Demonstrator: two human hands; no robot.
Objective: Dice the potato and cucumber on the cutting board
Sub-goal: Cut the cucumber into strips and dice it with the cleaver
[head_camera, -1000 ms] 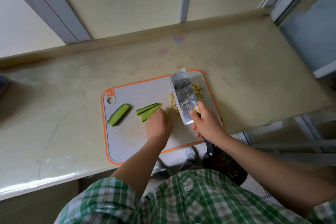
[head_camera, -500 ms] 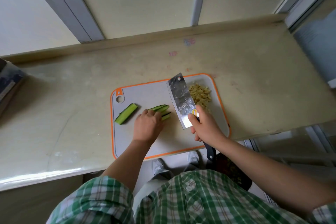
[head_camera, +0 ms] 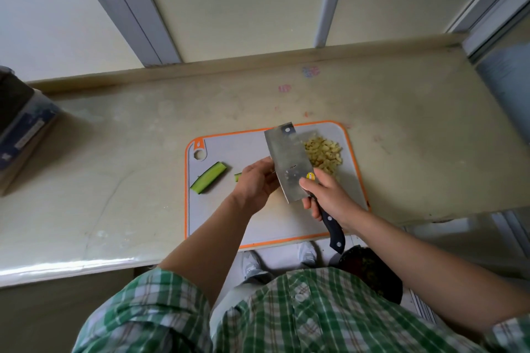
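Observation:
A grey cutting board with an orange rim lies on the counter. One cucumber piece rests at its left side. My left hand covers a bundle of cucumber strips; only a green tip shows. Whether the fingers curl round them is hidden. My right hand grips the black handle of a cleaver, whose blade stands tilted just right of my left hand. Diced potato is heaped at the board's far right corner.
The beige counter runs left to right, with a wall behind. A dark box sits at the far left. The board overhangs the counter's front edge. Below it are my shoes and a dark bin.
The cleaver came left from above the potato pile to beside my left hand. My left hand slid over the cucumber strips and now hides nearly all of them.

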